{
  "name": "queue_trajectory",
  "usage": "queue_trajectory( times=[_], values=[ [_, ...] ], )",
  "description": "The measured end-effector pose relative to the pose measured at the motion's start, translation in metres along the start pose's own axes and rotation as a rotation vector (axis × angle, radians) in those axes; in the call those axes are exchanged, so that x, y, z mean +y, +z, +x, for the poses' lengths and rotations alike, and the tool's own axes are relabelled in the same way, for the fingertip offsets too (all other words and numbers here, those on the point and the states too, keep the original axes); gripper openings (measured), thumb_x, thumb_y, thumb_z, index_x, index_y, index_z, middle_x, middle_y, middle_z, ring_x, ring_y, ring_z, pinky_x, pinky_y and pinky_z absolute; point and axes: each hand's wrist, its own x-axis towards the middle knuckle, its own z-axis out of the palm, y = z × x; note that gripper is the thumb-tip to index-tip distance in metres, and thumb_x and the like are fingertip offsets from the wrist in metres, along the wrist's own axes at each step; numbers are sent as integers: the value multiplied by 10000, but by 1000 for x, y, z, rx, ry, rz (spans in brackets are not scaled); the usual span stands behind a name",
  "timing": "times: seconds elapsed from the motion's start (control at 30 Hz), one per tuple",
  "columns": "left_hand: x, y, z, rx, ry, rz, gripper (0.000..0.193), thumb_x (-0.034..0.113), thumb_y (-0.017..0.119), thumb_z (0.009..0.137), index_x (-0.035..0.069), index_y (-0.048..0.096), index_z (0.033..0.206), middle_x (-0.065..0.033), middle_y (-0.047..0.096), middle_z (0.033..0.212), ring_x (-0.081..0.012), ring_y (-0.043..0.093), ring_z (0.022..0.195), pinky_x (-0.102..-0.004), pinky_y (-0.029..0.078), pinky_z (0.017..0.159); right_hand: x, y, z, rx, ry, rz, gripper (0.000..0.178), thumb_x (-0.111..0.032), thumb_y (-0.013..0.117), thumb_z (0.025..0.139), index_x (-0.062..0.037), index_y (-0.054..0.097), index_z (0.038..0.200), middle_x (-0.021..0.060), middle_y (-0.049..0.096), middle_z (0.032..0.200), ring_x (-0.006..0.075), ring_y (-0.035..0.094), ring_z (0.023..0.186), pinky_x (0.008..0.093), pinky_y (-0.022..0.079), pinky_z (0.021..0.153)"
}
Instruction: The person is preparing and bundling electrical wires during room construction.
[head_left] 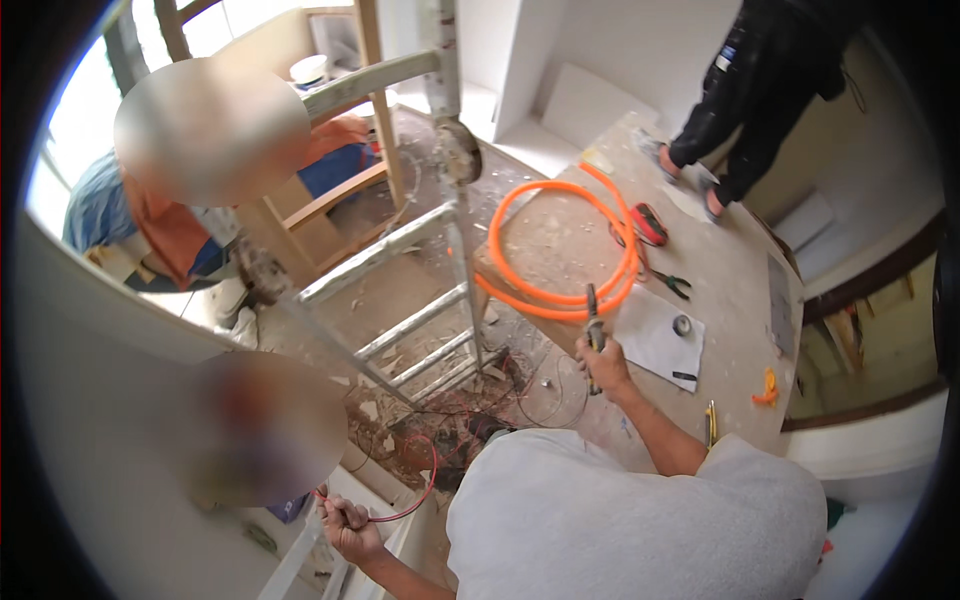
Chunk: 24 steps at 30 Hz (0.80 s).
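Observation:
My left hand (350, 525), at the lower left, is closed on a thin red wire (432, 470) that curves up and away to the right. A blurred patch hides what is just above this hand. My right hand (603, 366) grips a pair of pliers (592, 315) with dark jaws pointing away from me. The pliers are over the near edge of a dusty board table (735, 310). Just beyond them lies a coil of orange flexible conduit (497, 240). A white sheet of paper (645, 345) with a grey tape roll (682, 325) is to the right of this hand.
A paint-spattered stepladder (415, 335) stands left of the table. Rubble and loose wires cover the floor (400, 420). Another person (745, 95) stands on the table's far end; a second (160, 215) is at the left. Dark-handled pliers (672, 284) and a red tool (648, 225) lie by the coil.

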Motion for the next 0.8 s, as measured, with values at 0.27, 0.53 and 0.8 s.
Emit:
queue_trajectory(
  times=[0.27,0.53,0.8],
  values=[
    [10,18,35,-201,195,6,328,97,541,959,55,497,1281,-7,564,921,-19,276,463,-191,208,394,62,-113,91,530,170,-667,691,-461,724,724,107,611,1100,320,643,1062,432,621,1058,440,495,908],
    [41,75,25,-300,253,-19,310,15,540,942,55,539,1249,-3,535,910,-45,307,526,-204,254,477,70,-107,129,773,-6,-971,531,-430,736,736,17,670,1014,215,681,920,408,649,945,437,496,892],
    [36,116,-6,-332,323,-158,279,23,542,938,80,549,1212,-24,580,881,-82,363,557,-239,303,511,-83,143,-59,-506,-936,-127,282,-119,754,769,-30,661,1020,141,660,993,297,638,948,373,502,839]
  ],
)
